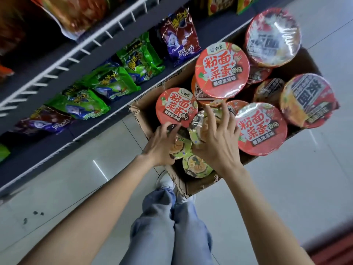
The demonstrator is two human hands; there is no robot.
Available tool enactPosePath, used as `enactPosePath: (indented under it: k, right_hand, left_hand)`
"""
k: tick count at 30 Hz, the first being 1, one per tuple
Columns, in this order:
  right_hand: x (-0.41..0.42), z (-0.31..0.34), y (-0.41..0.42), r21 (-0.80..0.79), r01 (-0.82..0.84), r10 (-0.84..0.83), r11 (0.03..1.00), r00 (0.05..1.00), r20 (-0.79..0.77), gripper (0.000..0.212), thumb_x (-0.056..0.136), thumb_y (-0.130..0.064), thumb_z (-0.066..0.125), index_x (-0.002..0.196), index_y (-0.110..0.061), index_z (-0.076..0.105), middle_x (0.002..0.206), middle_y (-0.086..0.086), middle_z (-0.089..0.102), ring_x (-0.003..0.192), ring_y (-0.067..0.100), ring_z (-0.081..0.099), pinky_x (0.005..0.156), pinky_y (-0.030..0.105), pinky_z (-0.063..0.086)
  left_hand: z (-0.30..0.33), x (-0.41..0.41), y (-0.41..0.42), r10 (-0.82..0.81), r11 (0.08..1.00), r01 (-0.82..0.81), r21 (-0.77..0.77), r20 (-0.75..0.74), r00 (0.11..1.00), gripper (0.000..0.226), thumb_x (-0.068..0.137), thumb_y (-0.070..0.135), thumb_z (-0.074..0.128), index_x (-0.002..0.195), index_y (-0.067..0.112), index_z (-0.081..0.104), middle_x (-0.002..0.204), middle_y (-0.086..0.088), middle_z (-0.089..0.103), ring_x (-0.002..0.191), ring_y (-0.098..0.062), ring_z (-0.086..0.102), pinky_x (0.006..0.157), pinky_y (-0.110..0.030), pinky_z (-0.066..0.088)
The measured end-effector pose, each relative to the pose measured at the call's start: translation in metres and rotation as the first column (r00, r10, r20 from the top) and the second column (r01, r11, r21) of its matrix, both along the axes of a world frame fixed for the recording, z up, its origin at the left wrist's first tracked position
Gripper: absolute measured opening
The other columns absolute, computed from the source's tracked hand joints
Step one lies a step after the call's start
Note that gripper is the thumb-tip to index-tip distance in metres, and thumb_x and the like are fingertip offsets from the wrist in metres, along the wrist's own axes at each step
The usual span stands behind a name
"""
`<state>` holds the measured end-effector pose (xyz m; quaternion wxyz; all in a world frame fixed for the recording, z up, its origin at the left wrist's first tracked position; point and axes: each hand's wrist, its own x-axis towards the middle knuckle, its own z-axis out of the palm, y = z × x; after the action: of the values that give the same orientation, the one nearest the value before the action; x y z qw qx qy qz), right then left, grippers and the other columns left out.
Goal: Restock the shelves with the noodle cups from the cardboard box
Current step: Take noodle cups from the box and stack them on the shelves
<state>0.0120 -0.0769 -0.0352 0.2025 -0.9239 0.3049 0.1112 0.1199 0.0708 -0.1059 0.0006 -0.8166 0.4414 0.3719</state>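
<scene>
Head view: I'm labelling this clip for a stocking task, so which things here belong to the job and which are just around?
Job:
- cardboard box
- red-lidded noodle cups
- small yellow-green cups, two under the fingers
- left hand, right hand
- shelves

Just around:
- green snack bags
- purple snack bags
- tiled floor

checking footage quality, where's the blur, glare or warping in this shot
Head view: the shelf and top bags smear with motion blur; glare whitens the wrap on the far cup; shelf rails bow from the wide lens; both hands stay fairly sharp.
</scene>
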Motion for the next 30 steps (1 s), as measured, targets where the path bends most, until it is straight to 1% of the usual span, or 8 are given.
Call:
enactPosePath:
  k: [5, 10, 14, 18, 23, 26, 28, 30]
  right_hand:
    - [-0.018, 0.101, 0.002, 0.293, 0.257, -0.329, 0.921, 0.916, 0.230, 0.098, 0.061, -0.056, 0.057, 0.148, -0.022, 0.026, 0.146, 0.017, 0.022, 0.137, 0.033, 0.021, 0.111, 0.046, 0.025]
    - [-0.029, 0.195, 0.007, 0.471, 0.273, -0.435, 0.839, 0.857, 0.277, 0.089, 0.068, -0.049, 0.064, 0.146, -0.035, 0.025, 0.149, 0.001, 0.018, 0.139, 0.010, 0.016, 0.102, 0.001, 0.013]
    - [-0.032, 0.269, 0.021, 0.409, 0.143, -0.287, 0.901, 0.904, 0.316, 0.080, 0.067, -0.056, 0.064, 0.137, -0.024, 0.040, 0.145, 0.005, 0.018, 0.132, 0.009, 0.021, 0.106, 0.029, 0.030]
    - [-0.034, 0.344, 0.033, 0.318, 0.003, -0.124, 0.948, 0.925, 0.359, 0.080, 0.066, -0.067, 0.063, 0.129, -0.019, 0.047, 0.139, 0.008, 0.027, 0.129, 0.018, 0.029, 0.101, 0.030, 0.036]
    - [-0.039, 0.423, 0.036, 0.348, -0.287, 0.123, 0.892, 0.897, 0.425, 0.098, 0.063, -0.075, 0.064, 0.144, -0.027, 0.035, 0.151, 0.007, 0.020, 0.138, 0.016, 0.022, 0.107, 0.034, 0.031]
    - [-0.033, 0.467, 0.051, 0.489, -0.330, -0.013, 0.807, 0.819, 0.574, 0.093, 0.067, -0.058, 0.076, 0.143, -0.022, 0.036, 0.147, 0.000, 0.033, 0.137, 0.013, 0.033, 0.107, 0.043, 0.039]
    - [-0.027, 0.493, 0.068, 0.617, -0.364, -0.166, 0.698, 0.756, 0.633, 0.099, 0.066, -0.049, 0.081, 0.145, -0.018, 0.030, 0.144, -0.005, 0.037, 0.135, 0.019, 0.039, 0.104, 0.049, 0.043]
    - [-0.017, 0.519, 0.089, 0.699, -0.408, -0.276, 0.588, 0.711, 0.647, 0.104, 0.066, -0.043, 0.082, 0.147, -0.018, 0.023, 0.146, -0.004, 0.036, 0.134, 0.019, 0.041, 0.104, 0.043, 0.043]
  left_hand:
    - [0.074, 0.007, 0.009, 0.142, 0.970, -0.153, -0.187, -0.069, 0.987, 0.111, 0.058, 0.052, 0.076, 0.150, 0.022, 0.020, 0.146, -0.007, 0.026, 0.125, -0.030, 0.037, 0.098, -0.040, 0.039]
    - [0.171, 0.002, 0.016, 0.261, 0.933, -0.290, -0.212, -0.152, 0.953, 0.111, 0.059, 0.063, 0.075, 0.148, 0.025, 0.021, 0.147, 0.000, 0.024, 0.134, -0.022, 0.027, 0.106, -0.039, 0.033]
    - [0.255, -0.006, 0.026, 0.247, 0.912, -0.271, -0.310, -0.114, 0.962, 0.106, 0.056, 0.054, 0.079, 0.144, 0.028, 0.027, 0.146, -0.006, 0.026, 0.133, -0.026, 0.032, 0.107, -0.041, 0.035]
    - [0.338, -0.012, 0.043, 0.204, 0.881, -0.212, -0.424, -0.064, 0.977, 0.092, 0.058, 0.046, 0.082, 0.133, 0.037, 0.028, 0.144, -0.003, 0.028, 0.129, -0.029, 0.034, 0.099, -0.040, 0.040]
    - [0.431, -0.020, 0.090, 0.316, 0.796, -0.361, -0.485, -0.176, 0.932, 0.080, 0.058, 0.053, 0.077, 0.128, 0.044, 0.041, 0.141, 0.014, 0.026, 0.134, -0.014, 0.027, 0.106, -0.036, 0.036]
    - [0.484, -0.031, 0.122, 0.401, 0.692, -0.484, -0.536, -0.273, 0.875, 0.073, 0.057, 0.059, 0.073, 0.122, 0.051, 0.040, 0.141, 0.021, 0.023, 0.135, 0.000, 0.023, 0.108, -0.024, 0.028]
    - [0.515, -0.038, 0.140, 0.464, 0.610, -0.559, -0.562, -0.319, 0.826, 0.084, 0.055, 0.059, 0.074, 0.129, 0.050, 0.034, 0.145, 0.015, 0.023, 0.137, 0.002, 0.023, 0.109, -0.021, 0.027]
    - [0.544, -0.044, 0.158, 0.533, 0.520, -0.624, -0.584, -0.349, 0.771, 0.103, 0.051, 0.062, 0.077, 0.140, 0.041, 0.029, 0.148, 0.013, 0.026, 0.137, 0.001, 0.027, 0.110, -0.023, 0.028]
